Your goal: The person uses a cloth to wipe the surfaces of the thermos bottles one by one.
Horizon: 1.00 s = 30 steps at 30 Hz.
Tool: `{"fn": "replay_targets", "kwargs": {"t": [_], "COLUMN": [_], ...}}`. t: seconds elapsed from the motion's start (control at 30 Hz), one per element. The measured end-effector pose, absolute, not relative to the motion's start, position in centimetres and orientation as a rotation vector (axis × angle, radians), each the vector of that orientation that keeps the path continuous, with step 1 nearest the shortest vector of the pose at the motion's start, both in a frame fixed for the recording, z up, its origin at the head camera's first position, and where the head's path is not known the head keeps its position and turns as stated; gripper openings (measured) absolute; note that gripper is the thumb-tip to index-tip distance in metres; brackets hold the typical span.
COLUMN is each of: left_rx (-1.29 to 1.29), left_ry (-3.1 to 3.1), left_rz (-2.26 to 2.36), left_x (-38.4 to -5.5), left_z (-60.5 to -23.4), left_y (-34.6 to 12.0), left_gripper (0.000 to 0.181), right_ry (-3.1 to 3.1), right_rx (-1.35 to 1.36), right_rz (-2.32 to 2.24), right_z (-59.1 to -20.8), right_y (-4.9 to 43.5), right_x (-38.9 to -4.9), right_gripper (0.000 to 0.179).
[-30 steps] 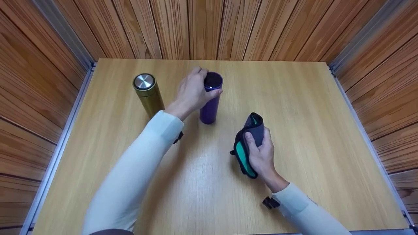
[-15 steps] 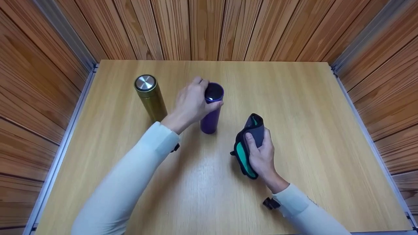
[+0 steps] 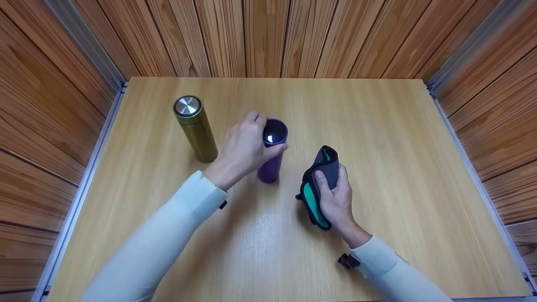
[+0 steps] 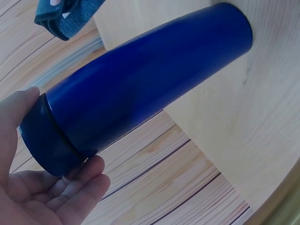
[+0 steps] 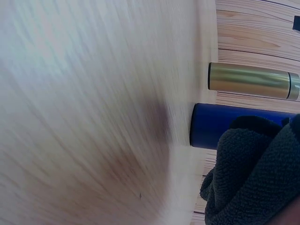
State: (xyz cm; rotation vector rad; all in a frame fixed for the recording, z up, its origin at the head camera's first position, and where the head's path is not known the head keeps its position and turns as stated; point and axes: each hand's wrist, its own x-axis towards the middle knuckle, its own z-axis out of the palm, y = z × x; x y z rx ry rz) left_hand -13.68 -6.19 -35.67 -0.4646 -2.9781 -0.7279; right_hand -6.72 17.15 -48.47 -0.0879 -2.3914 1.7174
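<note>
My left hand (image 3: 243,151) grips a purple tumbler (image 3: 270,170) round its dark top, thumb on the near side. In the left wrist view the tumbler (image 4: 145,75) looks blue, and the thumb and fingers lie at its lid end; its base is right at the tabletop. My right hand (image 3: 337,203) holds a folded cloth (image 3: 329,174), dark grey and green with black edging, thumb across its face. Up close in the right wrist view, the cloth (image 5: 253,173) has a fluffy texture and overlaps the tumbler behind it.
A gold thermos (image 3: 199,140) with a silver lid stands upright left of the left hand, near that wrist. All stand on a light wooden table (image 3: 377,126), with wood-panelled walls (image 3: 264,37) behind and at both sides.
My left hand has brought the purple tumbler nearer to the person, staying upright, so more of the gold thermos shows. My right hand and the cloth have hardly moved.
</note>
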Motion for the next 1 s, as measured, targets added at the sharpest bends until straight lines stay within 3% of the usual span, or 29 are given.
{"fn": "replay_targets", "kwargs": {"t": [0.63, 1.0], "left_rx": [-0.608, -0.71], "left_ry": [-2.917, -2.911], "left_rz": [-0.639, -0.498], "left_x": [-10.9, -11.4], "left_z": [-35.8, -35.9], "left_y": [-6.6, -7.0], "left_gripper": [0.079, 0.074], "right_ry": [-2.375, -2.288], "right_rx": [-0.003, 0.312], "right_rz": [1.762, 1.923], "right_z": [-48.4, -48.1], "right_y": [16.3, 14.8], "right_x": [-6.8, -7.3], "right_gripper": [0.05, 0.045]}}
